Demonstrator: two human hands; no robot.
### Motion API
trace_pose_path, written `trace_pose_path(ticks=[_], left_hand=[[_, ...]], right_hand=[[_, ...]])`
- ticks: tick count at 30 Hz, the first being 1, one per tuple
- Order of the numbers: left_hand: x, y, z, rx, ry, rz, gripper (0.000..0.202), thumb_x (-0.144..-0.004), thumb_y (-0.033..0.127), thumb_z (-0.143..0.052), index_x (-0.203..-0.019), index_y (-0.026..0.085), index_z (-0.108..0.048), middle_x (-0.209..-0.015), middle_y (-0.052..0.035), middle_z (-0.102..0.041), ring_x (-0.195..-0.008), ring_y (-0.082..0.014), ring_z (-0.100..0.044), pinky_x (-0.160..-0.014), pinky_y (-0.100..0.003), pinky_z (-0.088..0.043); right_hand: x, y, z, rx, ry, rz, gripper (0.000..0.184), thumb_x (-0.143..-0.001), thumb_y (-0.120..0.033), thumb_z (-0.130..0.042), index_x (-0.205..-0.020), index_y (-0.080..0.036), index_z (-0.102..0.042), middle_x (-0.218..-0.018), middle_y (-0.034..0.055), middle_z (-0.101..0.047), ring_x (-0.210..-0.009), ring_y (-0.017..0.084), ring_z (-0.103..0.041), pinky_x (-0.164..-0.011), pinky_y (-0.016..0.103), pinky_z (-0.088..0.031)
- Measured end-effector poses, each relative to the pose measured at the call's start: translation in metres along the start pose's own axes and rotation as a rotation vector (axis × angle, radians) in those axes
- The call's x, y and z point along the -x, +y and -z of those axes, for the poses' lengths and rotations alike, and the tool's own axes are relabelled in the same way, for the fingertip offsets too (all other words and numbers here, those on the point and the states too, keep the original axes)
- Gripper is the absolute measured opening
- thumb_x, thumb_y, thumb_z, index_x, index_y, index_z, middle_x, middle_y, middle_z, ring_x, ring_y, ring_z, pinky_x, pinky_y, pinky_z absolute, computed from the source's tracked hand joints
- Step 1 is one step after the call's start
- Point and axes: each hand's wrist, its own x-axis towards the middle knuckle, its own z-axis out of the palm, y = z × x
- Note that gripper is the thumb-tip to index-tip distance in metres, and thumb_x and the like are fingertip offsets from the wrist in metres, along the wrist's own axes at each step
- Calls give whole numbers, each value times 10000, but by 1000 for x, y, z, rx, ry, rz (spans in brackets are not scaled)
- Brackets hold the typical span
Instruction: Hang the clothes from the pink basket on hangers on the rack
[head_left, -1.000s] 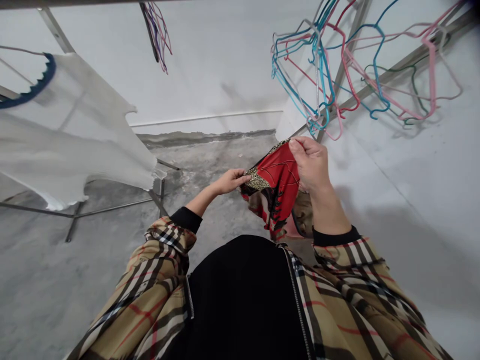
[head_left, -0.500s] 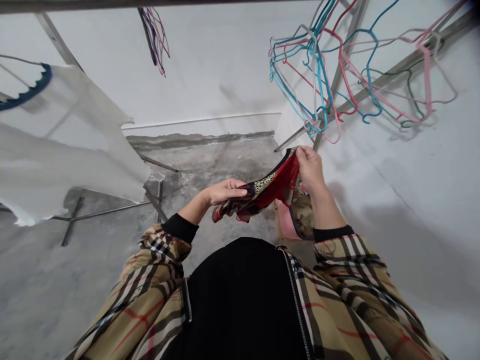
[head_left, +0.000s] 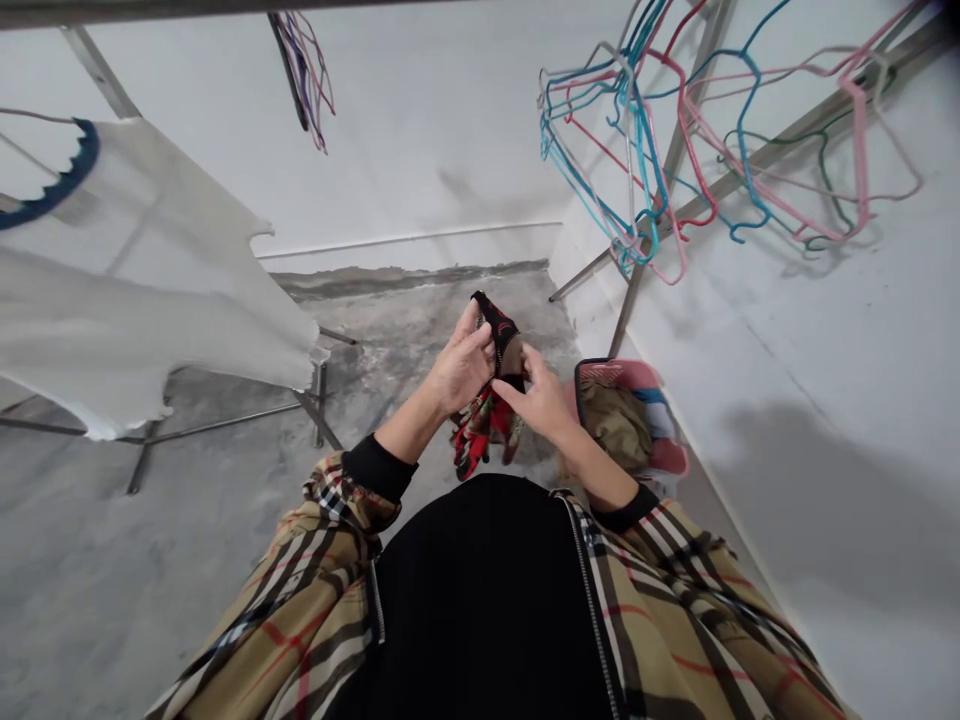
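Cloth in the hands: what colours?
The cloth is patterned red and black, some tan; best in the head view.

The one view comes from a camera on the person's own head, looking forward and steeply down past the black top (head_left: 480,600), which fills the bottom middle from very near. The left hand (head_left: 463,368) and right hand (head_left: 545,395) sit close to the centre, farther from the lens, with the plaid sleeves (head_left: 300,570) running up to them from the lower corners. Beyond, the view crosses the grey floor (head_left: 97,540) to a white wall (head_left: 412,130). The field is wide, reaching a white garment (head_left: 150,280) at left and coloured hangers (head_left: 651,140) at upper right.
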Motion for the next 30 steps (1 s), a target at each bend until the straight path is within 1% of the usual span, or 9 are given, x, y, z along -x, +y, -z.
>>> trace_pose_path(ticks=[2, 4, 6, 9, 15, 19, 23, 26, 30], left_hand=[[0, -4, -3, -12, -7, -31, 651, -826, 306, -644, -1413, 377, -372, -1028, 15, -648, -886, -114, -640, -861, -260, -501], [-3, -8, -1, -79, -30, -87, 702, -828, 278, -611, -1446, 397, -300, -1140, 0, -622, -1018, -137, -624, -929, -301, -484], [-9, -12, 8, -215, -73, -173, 769, -809, 231, -596, -1467, 403, -238, -1256, -16, -573, -1134, -165, -585, -989, -351, -460], [-20, -19, 32, -500, -122, -366, 810, -791, 185, -573, -1476, 392, -194, -1367, -47, -499, -1207, -205, -544, -1010, -399, -454], [-36, -36, 77, -1129, 164, -698, 626, -820, 174, -563, -1407, 269, -368, -1429, -115, -416, -1332, -268, -401, -1099, -474, -360], [-36, -52, 86, -1171, 239, -567, 665, -766, 261, -687, -1368, 228, -405, -1371, -153, -468, -1257, -289, -467, -1043, -491, -402], [-22, -71, 78, -881, 98, -264, 526, -801, 395, -663, -1251, 173, -508, -1089, -119, -621, -940, -202, -611, -868, -381, -499], [-2, -85, 71, -680, -35, -174, 437, -849, 459, -589, -1167, 160, -564, -959, -73, -639, -862, -152, -600, -843, -310, -487], [14, -104, 72, -741, -35, -77, 444, -769, 371, -682, -1155, 176, -580, -965, -52, -638, -789, -129, -585, -772, -269, -479]], right_hand=[[-3, 4, -5, 30, 4, -37, 611, -755, -364, -669, -1296, -177, -454, -1099, 107, -658, -1001, 251, -626, -878, 391, -501], [-9, 6, -5, 16, 20, -55, 407, -821, -337, -571, -1192, -172, -536, -1001, 84, -679, -933, 237, -632, -858, 385, -503], [-15, 6, 1, -13, 35, -38, 258, -878, -326, -473, -1052, -180, -596, -908, 56, -678, -865, 213, -624, -833, 365, -504], [-21, -2, 15, -40, 77, 20, 243, -907, -352, -450, -981, -187, -613, -864, 35, -661, -819, 194, -603, -795, 340, -504], [-24, -30, 37, -79, 53, 134, 245, -916, -416, -509, -949, -204, -627, -843, 11, -646, -794, 170, -585, -778, 309, -487], [-20, -45, 41, -98, -3, 132, 245, -913, -436, -526, -910, -210, -620, -770, -10, -602, -716, 144, -552, -688, 274, -470], [-16, -52, 42, -117, -33, 116, 260, -908, -457, -531, -909, -211, -615, -759, -9, -593, -700, 138, -545, -677, 272, -472], [-14, -52, 45, -115, -19, 78, 289, -905, -493, -522, -907, -219, -613, -783, 1, -616, -718, 145, -564, -696, 283, -488], [-10, -49, 50, -117, 12, 52, 306, -897, -516, -524, -908, -223, -613, -795, 3, -626, -712, 144, -572, -693, 286, -496]])
